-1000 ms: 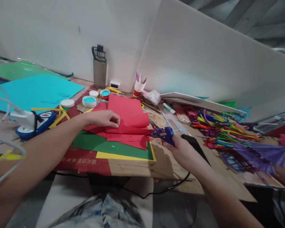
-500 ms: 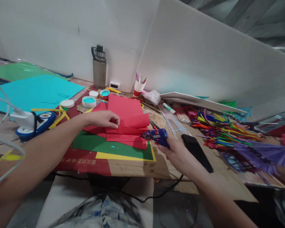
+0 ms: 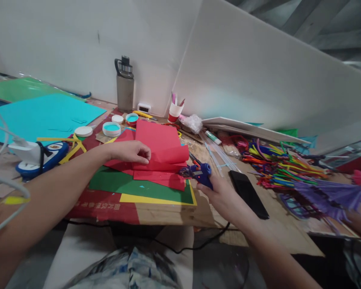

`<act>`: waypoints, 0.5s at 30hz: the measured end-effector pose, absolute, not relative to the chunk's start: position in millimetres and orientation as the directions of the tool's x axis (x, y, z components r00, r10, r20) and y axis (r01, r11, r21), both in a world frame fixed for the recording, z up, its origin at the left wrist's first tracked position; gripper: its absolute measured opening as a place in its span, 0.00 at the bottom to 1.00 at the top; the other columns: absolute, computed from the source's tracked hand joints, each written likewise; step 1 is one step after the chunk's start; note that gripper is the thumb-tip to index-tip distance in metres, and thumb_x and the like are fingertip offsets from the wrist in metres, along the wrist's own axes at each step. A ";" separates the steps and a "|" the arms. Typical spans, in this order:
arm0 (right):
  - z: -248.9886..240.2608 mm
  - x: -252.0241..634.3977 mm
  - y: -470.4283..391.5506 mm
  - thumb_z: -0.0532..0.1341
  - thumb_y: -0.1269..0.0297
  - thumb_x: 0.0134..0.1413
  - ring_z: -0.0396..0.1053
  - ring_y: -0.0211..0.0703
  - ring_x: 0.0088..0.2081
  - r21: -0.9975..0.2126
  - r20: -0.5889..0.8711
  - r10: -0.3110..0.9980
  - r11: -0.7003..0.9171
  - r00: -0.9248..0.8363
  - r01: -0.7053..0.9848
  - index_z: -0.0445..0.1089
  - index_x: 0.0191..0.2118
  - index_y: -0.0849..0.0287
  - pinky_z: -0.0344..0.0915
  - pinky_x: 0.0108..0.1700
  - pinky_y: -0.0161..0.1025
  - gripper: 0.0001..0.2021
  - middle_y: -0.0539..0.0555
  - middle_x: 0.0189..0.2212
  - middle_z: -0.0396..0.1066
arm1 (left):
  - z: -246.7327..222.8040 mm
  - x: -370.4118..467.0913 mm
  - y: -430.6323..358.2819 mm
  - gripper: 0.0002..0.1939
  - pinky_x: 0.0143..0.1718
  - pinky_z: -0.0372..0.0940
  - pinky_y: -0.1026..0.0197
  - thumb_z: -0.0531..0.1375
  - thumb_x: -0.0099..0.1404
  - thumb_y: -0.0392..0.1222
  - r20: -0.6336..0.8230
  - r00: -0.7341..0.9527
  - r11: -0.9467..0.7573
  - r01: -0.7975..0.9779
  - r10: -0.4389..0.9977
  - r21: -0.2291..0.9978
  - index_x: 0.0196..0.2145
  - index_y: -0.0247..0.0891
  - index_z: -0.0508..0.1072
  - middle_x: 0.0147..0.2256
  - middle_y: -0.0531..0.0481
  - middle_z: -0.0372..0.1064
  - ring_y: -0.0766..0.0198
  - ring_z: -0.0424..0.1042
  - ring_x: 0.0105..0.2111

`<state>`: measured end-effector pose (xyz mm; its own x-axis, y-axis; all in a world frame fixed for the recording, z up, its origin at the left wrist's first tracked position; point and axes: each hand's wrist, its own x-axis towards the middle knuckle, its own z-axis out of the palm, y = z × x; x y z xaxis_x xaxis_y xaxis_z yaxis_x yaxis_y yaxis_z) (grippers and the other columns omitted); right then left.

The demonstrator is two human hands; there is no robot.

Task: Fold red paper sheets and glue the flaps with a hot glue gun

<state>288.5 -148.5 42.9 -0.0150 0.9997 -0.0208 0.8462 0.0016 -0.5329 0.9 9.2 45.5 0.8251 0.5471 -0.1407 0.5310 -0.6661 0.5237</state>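
Observation:
Red paper (image 3: 159, 136) lies on the table with its near edge folded back into a loose roll on the right. My left hand (image 3: 135, 152) rests at the left end of that fold, fingers curled and closed on the paper; the fingertips are partly hidden. In my right hand (image 3: 221, 194) is a blue hot glue gun (image 3: 202, 173), its nozzle pointing left at the strip of red paper under the fold. Below the red sheets are green paper (image 3: 117, 184) and yellow paper (image 3: 156, 199).
Right of the glue gun lies a black phone (image 3: 249, 194). Beyond it are colourful pipe cleaners (image 3: 282, 160) and a purple fan-like piece (image 3: 327, 196) near another person's hand. A water bottle (image 3: 125, 88), paint tubs (image 3: 111, 129) and a pen cup (image 3: 175, 110) stand behind; a power strip (image 3: 42, 158) is left.
Both hands keep almost the same places, the left on the red fold and the right with the glue gun at its edge. The whole view has shifted slightly.

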 end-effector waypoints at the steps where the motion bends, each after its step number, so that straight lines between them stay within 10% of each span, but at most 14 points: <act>1: 40.4 289.5 -148.5 0.54 0.58 0.56 0.68 0.45 0.35 -0.585 -0.036 0.999 -0.009 -0.015 0.811 0.64 0.44 0.58 0.61 0.35 0.39 0.13 0.54 0.34 0.70 | 46.1 0.9 8.6 0.12 0.30 0.56 0.67 0.57 0.59 0.47 -0.147 0.825 -0.658 0.530 0.545 0.535 0.33 0.36 0.72 0.31 0.53 0.71 0.67 0.66 0.29; 15: 31.3 310.8 -150.9 0.65 0.52 0.45 0.60 0.33 0.20 -0.925 -0.337 0.941 -0.325 -0.029 0.197 0.61 0.31 0.57 0.59 0.22 0.33 0.16 0.45 0.22 0.62 | 41.3 -0.3 10.6 0.13 0.28 0.56 0.67 0.57 0.59 0.49 -0.159 0.826 -0.636 0.526 0.541 0.565 0.33 0.37 0.73 0.30 0.53 0.71 0.67 0.66 0.28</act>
